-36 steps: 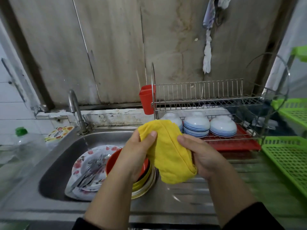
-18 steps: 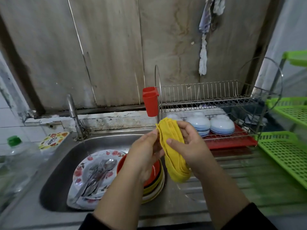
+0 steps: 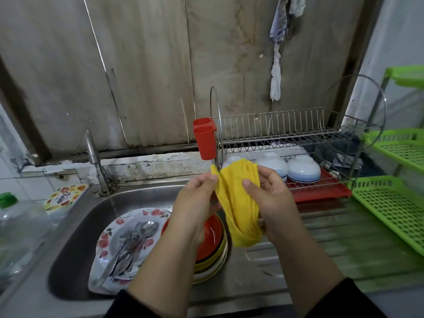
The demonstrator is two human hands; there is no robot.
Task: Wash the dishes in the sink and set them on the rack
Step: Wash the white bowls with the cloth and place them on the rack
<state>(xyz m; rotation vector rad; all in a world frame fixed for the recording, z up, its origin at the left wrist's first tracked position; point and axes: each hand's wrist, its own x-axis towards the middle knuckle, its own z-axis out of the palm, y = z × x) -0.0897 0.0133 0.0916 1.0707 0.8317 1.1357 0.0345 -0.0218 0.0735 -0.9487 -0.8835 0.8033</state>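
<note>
Both hands closed on yellow cloth (image 3: 238, 203): left hand (image 3: 197, 200) pinching upper edge, right hand (image 3: 270, 200) wrapped round bunched length (long axis near vertical). Below-left, nearer left hand, plates (image 3: 206, 244) in sink (image 3: 75, 228), apparently unwashed. Beyond, rack (image 3: 286, 136).

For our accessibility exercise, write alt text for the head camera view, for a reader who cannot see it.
Two hands, left hand and right hand, hold a folded yellow cloth above a steel sink stacked with plates and cutlery. A thin stream runs from the tap; upturned bowls sit on a wire rack.
</note>
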